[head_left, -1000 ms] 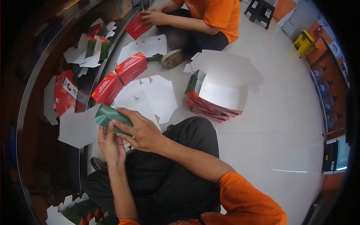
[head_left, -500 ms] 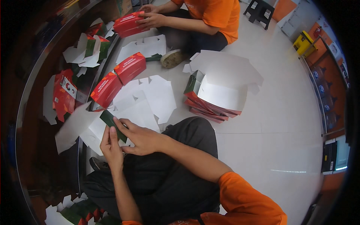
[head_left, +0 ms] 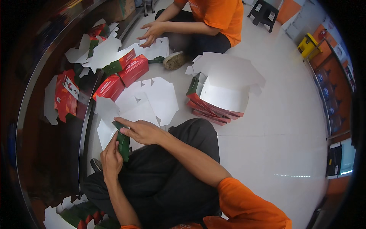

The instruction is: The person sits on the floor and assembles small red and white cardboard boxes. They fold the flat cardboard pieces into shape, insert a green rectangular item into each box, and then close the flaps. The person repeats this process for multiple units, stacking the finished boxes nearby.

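Left hand [head_left: 111,159] at lower left of centre, fingers closed around lower end of a green folded carton blank [head_left: 122,140], thumb against its edge. Right hand [head_left: 143,131] just above and right of it, fingers curled over the blank's upper end, pinching it. Blank held tilted over the lap, white inner flap [head_left: 106,114] sticking up toward upper left. Flat white carton blanks [head_left: 160,97] on floor just above the hands. Stack of red cartons [head_left: 213,110] right of centre, white sheet on top. Assembled red boxes [head_left: 122,76] upper left. Another person's hand [head_left: 150,32] at top centre resting on white blanks. More blanks at bottom left corner [head_left: 72,215].
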`<action>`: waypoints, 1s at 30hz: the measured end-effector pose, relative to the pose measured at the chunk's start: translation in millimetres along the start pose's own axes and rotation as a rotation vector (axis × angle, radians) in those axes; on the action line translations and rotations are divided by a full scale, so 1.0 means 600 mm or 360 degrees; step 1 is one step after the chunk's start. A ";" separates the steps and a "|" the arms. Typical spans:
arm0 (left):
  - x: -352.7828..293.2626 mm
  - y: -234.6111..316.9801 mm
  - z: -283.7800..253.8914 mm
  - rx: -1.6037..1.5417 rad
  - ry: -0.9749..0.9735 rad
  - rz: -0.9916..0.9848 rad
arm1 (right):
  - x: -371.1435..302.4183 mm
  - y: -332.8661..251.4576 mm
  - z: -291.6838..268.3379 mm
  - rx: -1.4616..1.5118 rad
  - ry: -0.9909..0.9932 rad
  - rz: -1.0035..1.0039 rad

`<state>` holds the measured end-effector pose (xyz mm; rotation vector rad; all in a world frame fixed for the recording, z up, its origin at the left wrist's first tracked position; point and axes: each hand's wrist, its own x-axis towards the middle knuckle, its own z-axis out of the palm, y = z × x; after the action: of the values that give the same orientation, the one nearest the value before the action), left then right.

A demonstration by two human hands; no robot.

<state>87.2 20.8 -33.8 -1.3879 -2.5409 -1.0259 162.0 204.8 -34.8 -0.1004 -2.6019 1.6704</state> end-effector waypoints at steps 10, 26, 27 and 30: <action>-0.005 0.003 -0.015 0.0148 -0.0049 -0.0291 | 0.012 0.035 0.050 -0.0086 0.0225 -0.0194; 0.006 0.007 -0.012 -0.0024 0.0080 -0.0205 | 0.009 0.046 0.068 -0.0129 0.0271 -0.0606; 0.007 0.009 -0.013 0.0016 0.0092 -0.0211 | 0.009 0.046 0.070 -0.0100 0.0248 -0.0632; 0.009 0.002 -0.002 0.0063 0.0306 -0.0165 | 0.008 0.046 0.076 -0.0123 0.0224 -0.0663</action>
<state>84.4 24.3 -30.4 -1.1000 -2.4992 -1.0622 154.3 175.2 -78.8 0.2900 -2.3738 1.3668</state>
